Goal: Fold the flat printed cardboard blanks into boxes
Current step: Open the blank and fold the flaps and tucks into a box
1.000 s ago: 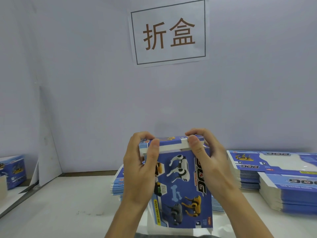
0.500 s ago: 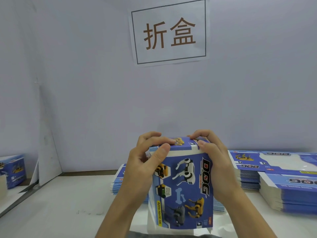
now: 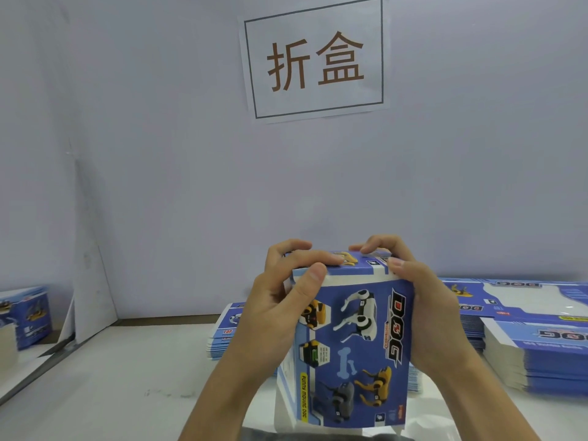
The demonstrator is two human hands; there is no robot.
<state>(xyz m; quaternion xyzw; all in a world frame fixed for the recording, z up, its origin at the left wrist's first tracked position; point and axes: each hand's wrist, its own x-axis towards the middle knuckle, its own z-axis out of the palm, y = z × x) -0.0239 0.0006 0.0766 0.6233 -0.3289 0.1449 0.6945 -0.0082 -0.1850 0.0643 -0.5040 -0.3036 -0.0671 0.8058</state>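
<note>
A blue printed box [image 3: 353, 351] with robot dogs and the word DOG stands upright in front of me, its top flap folded down flat. My left hand [image 3: 280, 300] grips its upper left corner, thumb on the front face and fingers over the top. My right hand [image 3: 423, 300] grips the upper right edge, fingers pressing on the top flap. A stack of flat blanks [image 3: 528, 313] lies to the right, with a second stack [image 3: 547, 358] in front of it. Another pile of flat blanks [image 3: 224, 338] lies behind the box, partly hidden by my left arm.
A white table [image 3: 127, 377] carries everything. A folded blue box [image 3: 27, 316] sits at the far left beyond a metal edge. A white panel [image 3: 92, 281] leans in the left corner. A paper sign [image 3: 315, 58] hangs on the wall.
The top flap has gone from raised to pressed down flat on the box. Both hands shifted slightly up onto the top, and the box turned a little to face me.
</note>
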